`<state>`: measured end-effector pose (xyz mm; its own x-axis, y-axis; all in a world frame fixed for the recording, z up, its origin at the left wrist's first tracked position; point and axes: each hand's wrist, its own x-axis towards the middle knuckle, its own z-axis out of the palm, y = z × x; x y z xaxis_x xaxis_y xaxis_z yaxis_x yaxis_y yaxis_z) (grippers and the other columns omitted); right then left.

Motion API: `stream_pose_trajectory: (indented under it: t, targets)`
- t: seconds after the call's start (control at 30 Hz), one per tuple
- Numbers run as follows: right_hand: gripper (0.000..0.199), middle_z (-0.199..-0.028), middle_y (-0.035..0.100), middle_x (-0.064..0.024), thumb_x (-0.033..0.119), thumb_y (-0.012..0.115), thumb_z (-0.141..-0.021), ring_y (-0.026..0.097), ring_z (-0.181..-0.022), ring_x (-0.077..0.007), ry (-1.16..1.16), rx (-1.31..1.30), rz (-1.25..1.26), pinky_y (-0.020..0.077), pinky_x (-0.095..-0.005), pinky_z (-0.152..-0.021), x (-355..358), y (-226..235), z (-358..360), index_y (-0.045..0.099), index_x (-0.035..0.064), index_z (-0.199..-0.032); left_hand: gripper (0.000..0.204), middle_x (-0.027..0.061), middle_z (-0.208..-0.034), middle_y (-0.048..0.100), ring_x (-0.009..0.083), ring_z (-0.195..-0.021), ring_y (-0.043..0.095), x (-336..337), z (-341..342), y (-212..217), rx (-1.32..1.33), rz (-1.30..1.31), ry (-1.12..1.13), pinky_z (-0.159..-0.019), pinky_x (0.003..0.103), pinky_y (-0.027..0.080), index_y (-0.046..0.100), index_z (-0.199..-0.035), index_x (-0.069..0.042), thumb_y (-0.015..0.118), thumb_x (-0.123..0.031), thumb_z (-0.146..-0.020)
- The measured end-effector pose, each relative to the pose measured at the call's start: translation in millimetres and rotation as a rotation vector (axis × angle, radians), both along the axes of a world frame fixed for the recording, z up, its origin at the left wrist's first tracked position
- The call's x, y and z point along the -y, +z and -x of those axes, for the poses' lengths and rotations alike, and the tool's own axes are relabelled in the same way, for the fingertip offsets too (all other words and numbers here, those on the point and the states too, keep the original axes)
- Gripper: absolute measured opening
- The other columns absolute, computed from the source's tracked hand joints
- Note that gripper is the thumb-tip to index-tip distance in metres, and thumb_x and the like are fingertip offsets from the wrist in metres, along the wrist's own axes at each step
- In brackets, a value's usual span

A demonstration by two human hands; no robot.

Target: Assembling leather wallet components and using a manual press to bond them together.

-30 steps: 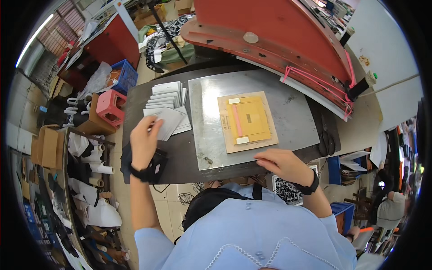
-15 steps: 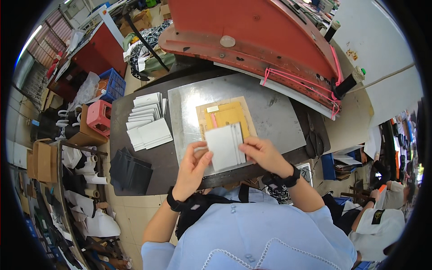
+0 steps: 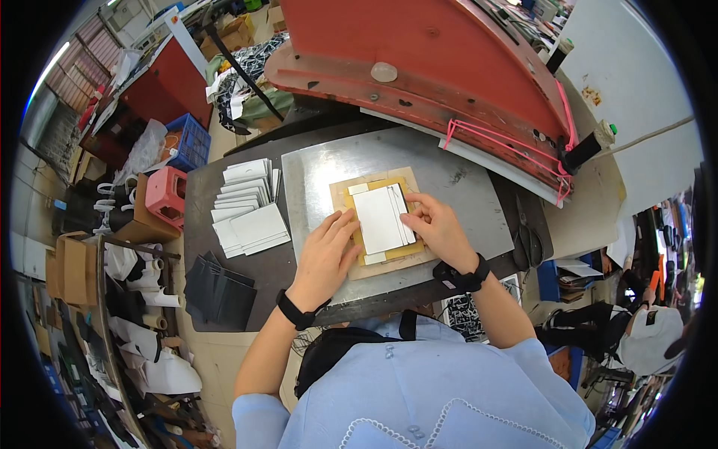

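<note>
A white rectangular panel, with narrow strips along its right side, lies on a yellow plate with light tabs at its top and bottom. The yellow plate rests on a tan board on a grey metal sheet. My left hand lies at the panel's left edge, fingers stretched out, holding nothing. At the opposite edge, my right hand grips the panel's side with thumb and bent fingers, the thumb on the strips.
White panels lie overlapped at left, with black pieces nearer me. A big red machine part with pink cord overhangs the table's far side. Scissors lie at right. A person in white is farther right.
The white panel has gone from being held above the table to lying on the yellow plate. My left hand's fingers have loosened and straightened; my right hand moved slightly away from me.
</note>
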<state>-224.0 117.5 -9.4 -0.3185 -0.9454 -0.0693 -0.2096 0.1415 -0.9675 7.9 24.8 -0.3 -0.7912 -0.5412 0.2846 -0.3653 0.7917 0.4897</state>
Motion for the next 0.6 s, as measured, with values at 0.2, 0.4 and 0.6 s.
stream_pose_trajectory:
  t: [0.2,0.4,0.6]
  targets:
    - [0.039,-0.080,0.065,-0.0028,0.012,0.067,-0.093,0.055,-0.065,-0.0053,-0.030,-0.013,-0.003,0.0431,-0.0213,-0.056,1.0,-3.2,-3.0,0.057,-0.0055,-0.126,0.041,0.0140,-0.142,0.053,0.0348,-0.135,0.045,5.1,6.0,-6.0,-0.005,0.026,-0.020,-0.105,0.044,0.041,0.056,-0.130,-0.003,0.064,-0.017,-0.093]
    - [0.039,-0.081,0.066,-0.0053,0.013,0.068,-0.091,0.057,-0.067,-0.0085,-0.021,-0.004,0.029,0.0463,-0.0243,-0.060,0.2,-15.3,0.8,0.058,-0.0043,-0.125,0.037,0.0167,-0.142,0.053,0.0378,-0.134,0.045,14.7,9.5,-12.2,0.007,-0.012,-0.027,-0.106,0.044,0.040,0.056,-0.131,-0.001,0.057,-0.016,-0.097]
    - [0.039,-0.081,0.065,-0.0042,0.012,0.069,-0.091,0.057,-0.069,-0.0076,-0.046,0.005,0.010,0.0460,-0.0234,-0.062,-0.2,-10.2,-4.5,0.059,-0.0024,-0.125,0.040,0.0131,-0.144,0.052,0.0339,-0.135,0.045,17.6,8.0,-17.1,0.045,0.005,-0.023,-0.107,0.043,0.038,0.055,-0.133,-0.002,0.058,-0.021,-0.097]
